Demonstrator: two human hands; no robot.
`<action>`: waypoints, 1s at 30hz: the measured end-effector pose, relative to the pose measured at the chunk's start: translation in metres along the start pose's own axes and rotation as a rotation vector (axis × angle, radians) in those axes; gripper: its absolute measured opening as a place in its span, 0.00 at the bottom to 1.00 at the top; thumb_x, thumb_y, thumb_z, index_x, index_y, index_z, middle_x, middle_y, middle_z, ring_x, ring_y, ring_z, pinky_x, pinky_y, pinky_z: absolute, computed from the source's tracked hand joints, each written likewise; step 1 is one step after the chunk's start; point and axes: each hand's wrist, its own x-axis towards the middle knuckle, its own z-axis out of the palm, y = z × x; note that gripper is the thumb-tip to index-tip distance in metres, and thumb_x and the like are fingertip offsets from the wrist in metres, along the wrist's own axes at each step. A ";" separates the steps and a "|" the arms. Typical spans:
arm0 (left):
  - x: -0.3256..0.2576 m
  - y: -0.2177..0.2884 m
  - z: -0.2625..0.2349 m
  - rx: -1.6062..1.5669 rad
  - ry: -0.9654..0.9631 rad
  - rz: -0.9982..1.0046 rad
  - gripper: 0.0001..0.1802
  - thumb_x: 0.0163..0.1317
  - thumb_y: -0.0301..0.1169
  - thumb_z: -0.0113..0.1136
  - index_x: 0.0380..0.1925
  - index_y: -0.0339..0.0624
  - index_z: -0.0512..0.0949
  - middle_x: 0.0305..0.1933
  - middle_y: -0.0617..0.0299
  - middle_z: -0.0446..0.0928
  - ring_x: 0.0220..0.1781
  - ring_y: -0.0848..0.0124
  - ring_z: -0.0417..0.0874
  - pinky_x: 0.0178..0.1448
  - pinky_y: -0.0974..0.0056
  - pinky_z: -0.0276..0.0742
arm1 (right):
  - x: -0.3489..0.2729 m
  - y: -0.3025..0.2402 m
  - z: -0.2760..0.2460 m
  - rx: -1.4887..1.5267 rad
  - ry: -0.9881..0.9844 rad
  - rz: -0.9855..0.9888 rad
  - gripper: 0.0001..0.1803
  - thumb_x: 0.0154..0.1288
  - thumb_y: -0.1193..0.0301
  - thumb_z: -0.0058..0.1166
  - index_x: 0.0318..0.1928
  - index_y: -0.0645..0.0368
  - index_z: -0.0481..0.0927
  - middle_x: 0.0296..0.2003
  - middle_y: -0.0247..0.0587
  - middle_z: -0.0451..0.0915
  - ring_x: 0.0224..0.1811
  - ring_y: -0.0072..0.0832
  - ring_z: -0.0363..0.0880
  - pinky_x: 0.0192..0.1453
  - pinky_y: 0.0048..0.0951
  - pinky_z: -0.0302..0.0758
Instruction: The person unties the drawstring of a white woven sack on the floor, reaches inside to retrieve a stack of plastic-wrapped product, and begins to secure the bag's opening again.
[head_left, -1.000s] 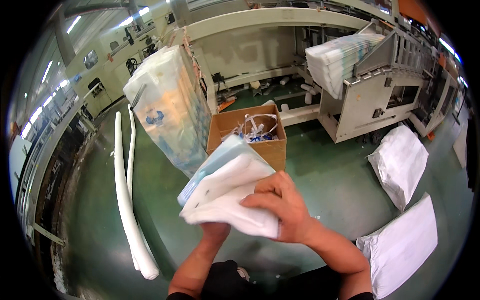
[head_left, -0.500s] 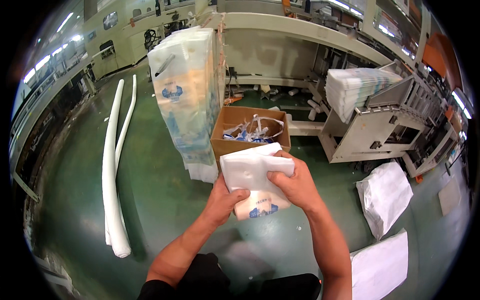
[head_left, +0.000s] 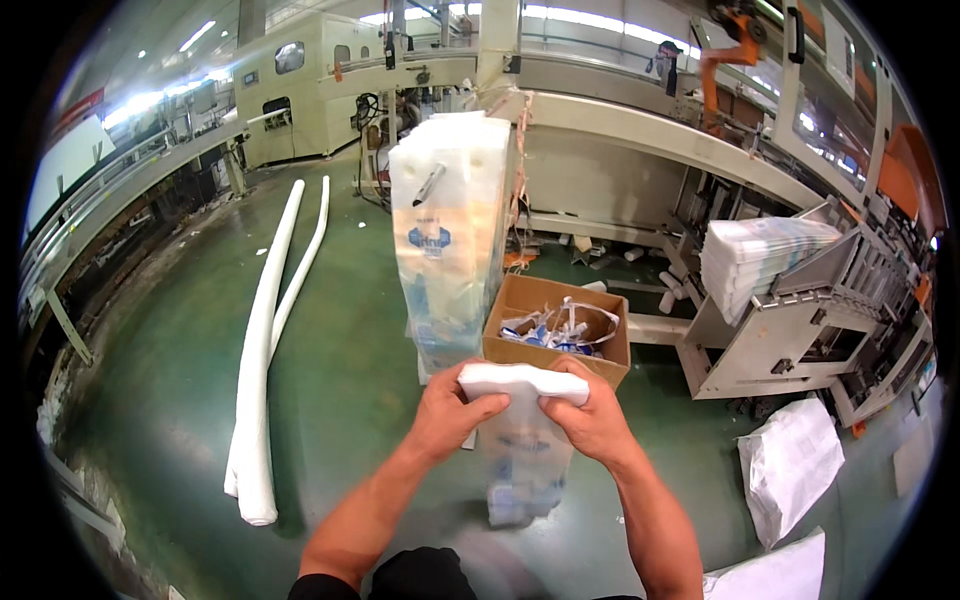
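Two hands hold the bag bundle (head_left: 525,465) by its upper edge, and from my remote seat I see it hanging long above the green floor (head_left: 360,450). Half a second ago it was gathered short between them, a small printed flap showing below; now the translucent body has dropped between the forearms, its lower end blurred. My view has lifted too, so the cardboard box (head_left: 511,349) and the tall bag stack (head_left: 445,280) sit lower and farther right. On the left hand (head_left: 445,412) the thumb lies inward across the bundle's near face; the right hand (head_left: 592,412) mirrors it at the other corner. Each grip is pinched down on the thick white top edge, most fingers hidden behind. Both forearms angle inward from the lower edge, elbows apart, bringing the hands just before the box.
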 end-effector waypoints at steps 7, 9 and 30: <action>0.004 0.012 -0.022 0.065 0.114 0.052 0.15 0.57 0.26 0.65 0.45 0.33 0.80 0.41 0.59 0.83 0.41 0.75 0.82 0.47 0.66 0.79 | 0.018 -0.012 0.022 0.163 0.026 0.136 0.12 0.58 0.74 0.59 0.43 0.64 0.79 0.39 0.32 0.79 0.40 0.18 0.74 0.45 0.23 0.72; 0.017 0.024 -0.028 0.086 0.162 0.119 0.16 0.57 0.26 0.64 0.45 0.32 0.80 0.41 0.59 0.84 0.41 0.74 0.82 0.47 0.66 0.79 | 0.030 -0.031 0.024 0.267 0.010 0.136 0.19 0.59 0.71 0.63 0.50 0.65 0.79 0.44 0.37 0.81 0.44 0.20 0.77 0.50 0.25 0.75; 0.149 0.083 -0.107 -0.048 0.180 0.379 0.13 0.64 0.26 0.60 0.46 0.28 0.78 0.40 0.60 0.82 0.39 0.78 0.80 0.46 0.71 0.77 | 0.191 -0.038 0.070 0.428 0.200 -0.056 0.17 0.67 0.69 0.55 0.50 0.69 0.76 0.44 0.43 0.82 0.41 0.25 0.80 0.47 0.28 0.77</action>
